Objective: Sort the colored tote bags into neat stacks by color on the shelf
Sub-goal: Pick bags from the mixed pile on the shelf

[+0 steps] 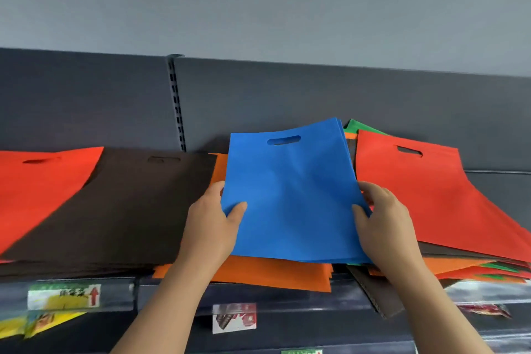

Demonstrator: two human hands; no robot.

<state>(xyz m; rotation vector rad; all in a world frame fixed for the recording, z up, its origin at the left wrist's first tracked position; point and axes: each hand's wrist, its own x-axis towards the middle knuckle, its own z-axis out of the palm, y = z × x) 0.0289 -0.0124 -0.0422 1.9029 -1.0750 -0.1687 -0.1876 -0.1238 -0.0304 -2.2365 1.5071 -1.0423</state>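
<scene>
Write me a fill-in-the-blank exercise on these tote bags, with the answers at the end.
1. The left hand and right hand grip a stack coloured ____.
2. Directly under it lies a pile coloured ____.
3. The brown bags lie to the ____ of both hands.
4. Between that stack and the red bag on the right peeks a rearmost corner coloured ____.
Answers: blue; orange; left; green.

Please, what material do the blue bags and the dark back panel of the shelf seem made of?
Blue bags: probably non-woven fabric, matte; thin sheets with a cut-out handle slot, dimpling softly where the left hand and right hand grip them. Back panel: likely painted metal, dark grey, flat and smooth, with a slotted upright beside it.
</scene>
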